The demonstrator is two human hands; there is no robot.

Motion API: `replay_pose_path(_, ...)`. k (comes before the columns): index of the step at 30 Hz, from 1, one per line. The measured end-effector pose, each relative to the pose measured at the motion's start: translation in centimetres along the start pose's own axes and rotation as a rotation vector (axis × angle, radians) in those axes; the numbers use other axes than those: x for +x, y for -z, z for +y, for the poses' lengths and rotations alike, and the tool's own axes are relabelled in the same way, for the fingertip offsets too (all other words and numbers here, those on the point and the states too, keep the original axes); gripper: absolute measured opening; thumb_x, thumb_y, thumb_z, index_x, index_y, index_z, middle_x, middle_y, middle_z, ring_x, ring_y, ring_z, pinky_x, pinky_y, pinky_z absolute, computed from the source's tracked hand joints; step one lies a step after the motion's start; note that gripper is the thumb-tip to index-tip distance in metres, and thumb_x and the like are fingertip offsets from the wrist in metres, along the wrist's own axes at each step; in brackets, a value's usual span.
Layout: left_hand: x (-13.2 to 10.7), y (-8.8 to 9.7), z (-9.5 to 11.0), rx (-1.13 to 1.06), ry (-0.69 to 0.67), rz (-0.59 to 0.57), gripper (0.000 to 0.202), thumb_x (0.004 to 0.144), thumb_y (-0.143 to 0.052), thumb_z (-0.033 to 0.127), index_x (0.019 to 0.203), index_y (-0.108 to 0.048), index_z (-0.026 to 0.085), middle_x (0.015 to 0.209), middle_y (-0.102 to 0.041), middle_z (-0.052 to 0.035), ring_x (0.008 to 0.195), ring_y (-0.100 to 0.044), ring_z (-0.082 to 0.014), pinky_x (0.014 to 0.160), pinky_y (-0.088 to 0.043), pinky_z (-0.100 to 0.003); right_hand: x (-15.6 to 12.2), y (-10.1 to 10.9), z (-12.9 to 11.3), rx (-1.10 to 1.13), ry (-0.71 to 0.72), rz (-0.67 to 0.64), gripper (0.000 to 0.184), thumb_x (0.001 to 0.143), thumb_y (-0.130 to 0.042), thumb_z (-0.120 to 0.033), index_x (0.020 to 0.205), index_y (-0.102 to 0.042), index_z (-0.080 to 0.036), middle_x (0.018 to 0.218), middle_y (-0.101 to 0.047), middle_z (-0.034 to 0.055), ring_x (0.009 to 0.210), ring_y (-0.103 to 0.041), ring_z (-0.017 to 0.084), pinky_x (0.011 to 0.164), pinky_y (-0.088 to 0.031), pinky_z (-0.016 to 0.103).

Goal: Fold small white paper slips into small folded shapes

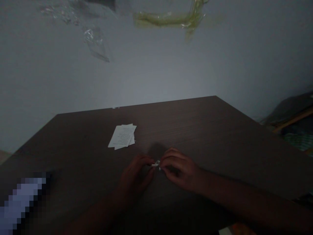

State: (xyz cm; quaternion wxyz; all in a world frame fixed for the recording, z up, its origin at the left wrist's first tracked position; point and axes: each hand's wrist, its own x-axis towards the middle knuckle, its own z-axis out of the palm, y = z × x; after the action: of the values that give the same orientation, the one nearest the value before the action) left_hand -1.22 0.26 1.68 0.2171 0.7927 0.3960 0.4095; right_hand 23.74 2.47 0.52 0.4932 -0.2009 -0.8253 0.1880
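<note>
Both of my hands rest on a dark brown wooden table (220,137) near its middle. My left hand (137,176) and my right hand (179,168) meet fingertip to fingertip, pinching a small white object (156,164) between them. The light is dim and the object is too small to name. A few white printed paper slips (123,136) lie stacked on the table just beyond my left hand.
A pale grey wall (156,75) stands behind the table, with clear plastic film (95,40) and a yellow-green strip (171,19) hanging on it. A blurred pale object (22,202) lies at the near left. Dim clutter (293,124) sits off the right side.
</note>
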Motion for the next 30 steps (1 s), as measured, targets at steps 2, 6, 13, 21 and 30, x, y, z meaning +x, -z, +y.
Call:
replay_pose_path(2,0.0,-0.1,0.1,-0.016,0.047,-0.006,0.020,0.102,-0.071,0.020,0.116,-0.078,0.031,0.109,-0.088,-0.0030,0.101,-0.088,-0.0263,0.092,-0.075,-0.039,-0.1,-0.1,0.0,0.034,-0.056,0.028,0.016,0.112,-0.071,-0.014,0.119,-0.076,-0.028,0.106,-0.082,0.0060,0.098,-0.080,0.023,0.088,-0.069,0.038)
replay_pose_path(6,-0.1,-0.1,-0.3,-0.062,0.108,0.061,0.016,0.101,-0.073,0.023,0.115,-0.078,0.030,0.115,-0.088,-0.0041,0.105,-0.088,-0.0263,0.098,-0.076,-0.042,-0.6,-0.4,0.6,0.167,-0.234,0.084,0.007,0.112,-0.076,-0.020,0.111,-0.079,-0.027,0.104,-0.082,0.0054,0.093,-0.080,0.021,0.082,-0.067,0.034)
replay_pose_path(13,0.4,-0.1,-0.3,-0.056,0.075,0.010,0.020,0.101,-0.075,0.019,0.116,-0.077,0.032,0.120,-0.088,-0.0043,0.109,-0.087,-0.0279,0.101,-0.075,-0.044,-1.5,-1.1,2.1,0.406,-0.613,0.152,0.021,0.105,-0.089,-0.046,0.106,-0.081,-0.026,0.099,-0.081,0.0033,0.090,-0.079,0.022,0.080,-0.067,0.035)
replay_pose_path(21,0.2,-0.6,-1.2,-0.002,-0.052,-0.013,0.028,0.103,-0.071,0.012,0.123,-0.077,0.030,0.125,-0.087,-0.0058,0.115,-0.087,-0.0273,0.103,-0.076,-0.045,-1.0,-0.9,2.1,0.587,-0.798,0.147,0.037,0.098,-0.096,-0.058,0.101,-0.079,-0.025,0.091,-0.077,0.0018,0.082,-0.075,0.020,0.077,-0.069,0.036)
replay_pose_path(30,0.5,-0.2,-1.4,-0.024,-0.120,-0.049,0.029,0.112,-0.061,0.009,0.122,-0.083,0.026,0.122,-0.086,-0.0067,0.105,-0.087,-0.0225,0.091,-0.074,-0.033,-0.5,-1.3,1.6,0.776,-0.911,0.235,0.039,0.090,-0.104,-0.055,0.094,-0.080,-0.025,0.087,-0.075,-0.0013,0.078,-0.072,0.017,0.080,-0.069,0.034)
